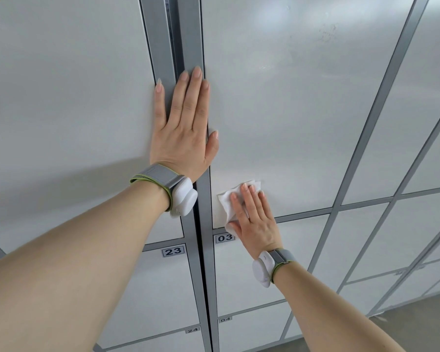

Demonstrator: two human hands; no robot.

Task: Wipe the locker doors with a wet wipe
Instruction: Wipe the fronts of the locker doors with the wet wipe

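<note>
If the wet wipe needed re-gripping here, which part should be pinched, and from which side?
Pinch the free flap of the wet wipe sticking out left of the right hand, coming from the left. The rest lies flat on the locker door under straight fingers, so only that crumpled edge probably offers something to catch.

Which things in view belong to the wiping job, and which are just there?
In the job:
wet wipe
right hand, pressing it flat
locker door under the wipe
left hand, flat on the grey frame post

Just there:
label 03
label 23
left wrist band
right wrist band
floor
</note>
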